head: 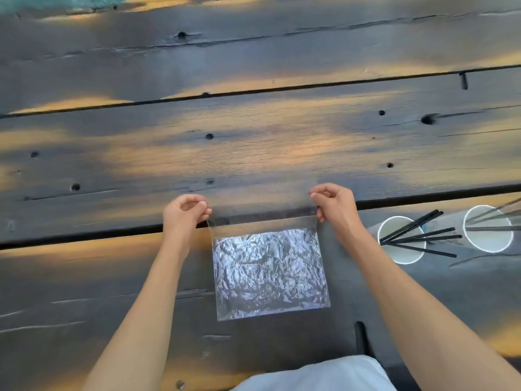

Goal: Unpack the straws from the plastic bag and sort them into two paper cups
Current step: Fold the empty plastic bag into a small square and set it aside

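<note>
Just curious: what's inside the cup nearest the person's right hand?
Several black straws stand in the nearer paper cup, fanning out over its rim. Their lower ends and the cup's bottom are hidden by the straws and wall.

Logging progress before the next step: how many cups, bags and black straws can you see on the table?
Paper cups: 2, the near cup and the far cup
Plastic bag: 1
Black straws: 5, all in the near cup
Total: 8
The far cup's clear straws are too faint to count.
</note>
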